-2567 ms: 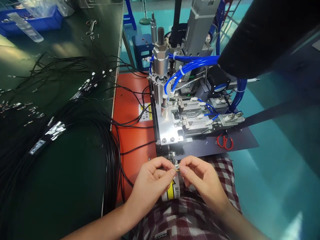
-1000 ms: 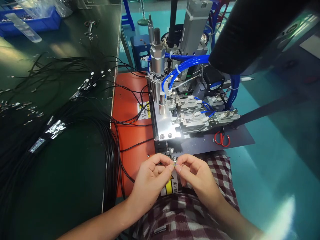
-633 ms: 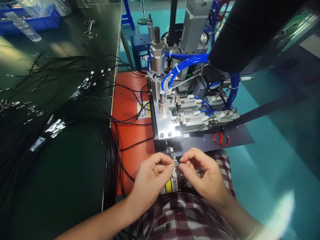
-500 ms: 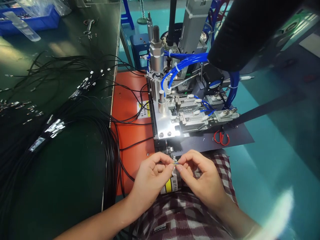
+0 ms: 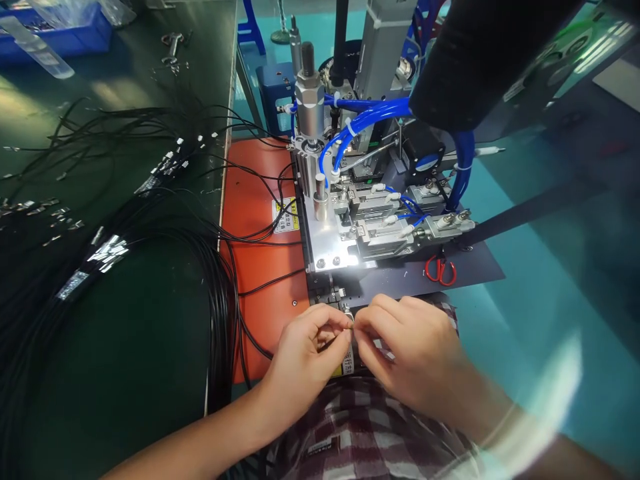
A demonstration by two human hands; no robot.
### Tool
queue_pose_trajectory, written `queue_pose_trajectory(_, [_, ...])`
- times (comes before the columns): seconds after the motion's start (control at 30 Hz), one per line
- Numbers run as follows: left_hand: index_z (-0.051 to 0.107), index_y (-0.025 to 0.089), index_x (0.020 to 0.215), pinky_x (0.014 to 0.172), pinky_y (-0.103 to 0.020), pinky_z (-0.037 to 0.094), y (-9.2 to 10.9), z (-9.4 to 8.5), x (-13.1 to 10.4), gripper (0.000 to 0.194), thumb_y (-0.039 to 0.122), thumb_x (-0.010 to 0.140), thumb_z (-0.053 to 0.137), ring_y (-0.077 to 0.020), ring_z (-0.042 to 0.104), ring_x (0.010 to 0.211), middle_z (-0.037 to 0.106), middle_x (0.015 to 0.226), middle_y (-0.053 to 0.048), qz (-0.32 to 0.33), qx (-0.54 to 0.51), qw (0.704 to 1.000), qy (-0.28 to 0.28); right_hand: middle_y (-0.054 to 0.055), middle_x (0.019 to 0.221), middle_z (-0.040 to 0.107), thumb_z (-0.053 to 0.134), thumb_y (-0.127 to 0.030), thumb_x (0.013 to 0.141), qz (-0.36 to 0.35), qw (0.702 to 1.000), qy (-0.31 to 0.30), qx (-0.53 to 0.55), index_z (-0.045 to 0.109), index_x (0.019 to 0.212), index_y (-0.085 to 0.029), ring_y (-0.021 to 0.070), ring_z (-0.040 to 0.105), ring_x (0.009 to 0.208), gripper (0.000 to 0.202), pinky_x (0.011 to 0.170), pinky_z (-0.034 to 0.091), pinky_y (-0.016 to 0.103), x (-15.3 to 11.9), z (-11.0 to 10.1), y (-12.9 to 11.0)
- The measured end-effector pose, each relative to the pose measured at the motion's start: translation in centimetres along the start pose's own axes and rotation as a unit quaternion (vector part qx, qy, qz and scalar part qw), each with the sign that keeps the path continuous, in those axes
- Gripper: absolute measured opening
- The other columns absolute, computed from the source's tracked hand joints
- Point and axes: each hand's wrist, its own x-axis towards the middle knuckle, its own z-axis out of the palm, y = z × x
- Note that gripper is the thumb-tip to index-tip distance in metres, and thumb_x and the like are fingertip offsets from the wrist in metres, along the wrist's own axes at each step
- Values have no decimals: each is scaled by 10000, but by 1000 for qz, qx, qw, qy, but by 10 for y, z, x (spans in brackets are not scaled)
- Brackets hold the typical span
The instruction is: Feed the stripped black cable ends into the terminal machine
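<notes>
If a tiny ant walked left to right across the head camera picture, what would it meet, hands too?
Blue bin → wrench → left hand → right hand. Things overlapping these are left out.

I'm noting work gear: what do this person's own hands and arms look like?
The left hand and right hand are bare: no gloves or rings show. The forearms show no sleeves or watch. A maroon-and-white checked garment bears a dark label.
</notes>
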Motion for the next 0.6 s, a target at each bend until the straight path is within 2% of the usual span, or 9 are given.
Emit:
queue_pose_trajectory(0.1, [633,153,801,589,-192,436,1,-1,-1,48,194,798,607,-107,542,660,597,760,-10,11,32,999,-7,1,660,569,513,-147,838,59,993,-61,83,578,723,-187,139,427,536,138,531,268,295,7,-7,5])
queue_pose_trajectory(0.17, [632,151,790,568,-188,418,3,-1,0,50,197,792,611,-101,523,638,585,731,-3,6,37,999,-10,-24,627,553,520,-154,826,132,966,-112,191,570,712,-198,127,450,536,133,508,276,268,12,-8,11])
queue_pose_trajectory(0.27, [616,142,759,482,-171,339,8,0,1,68,207,771,626,-71,444,537,530,623,27,-32,10,999,-18,-40,598,520,518,-197,825,223,877,-179,386,566,689,-197,116,431,531,144,484,287,241,18,-5,23])
queue_pose_trajectory(0.33, [595,137,730,437,-168,271,11,-1,2,100,224,759,635,-52,366,472,464,542,56,-67,-22,997,-23,-33,614,514,546,-248,809,254,812,-192,489,567,687,-184,110,410,533,140,483,294,236,21,-1,28])
queue_pose_trajectory(0.37, [583,137,721,424,-168,242,12,-1,2,119,237,755,638,-45,329,449,430,507,69,-83,-40,995,-24,-31,620,510,568,-272,798,267,791,-180,521,567,690,-178,107,401,533,143,483,293,235,21,1,29])
queue_pose_trajectory(0.43, [565,139,721,411,-171,198,13,-3,4,152,268,755,639,-38,276,422,373,455,92,-105,-73,992,-20,-29,626,500,603,-317,785,288,780,-132,540,570,702,-173,103,385,528,170,477,287,233,19,6,29])
queue_pose_trajectory(0.53, [557,142,738,404,-178,168,12,-6,6,179,300,754,639,-37,246,406,340,429,104,-117,-105,987,-10,-30,627,484,592,-349,818,294,799,-56,521,587,758,-176,102,375,514,184,468,291,235,9,13,23])
queue_pose_trajectory(0.6, [558,142,742,403,-182,161,11,-7,7,187,309,749,643,-38,240,405,331,429,105,-121,-114,986,-4,-31,617,484,585,-338,833,290,814,-34,502,608,805,-180,108,385,512,162,468,307,239,2,18,18])
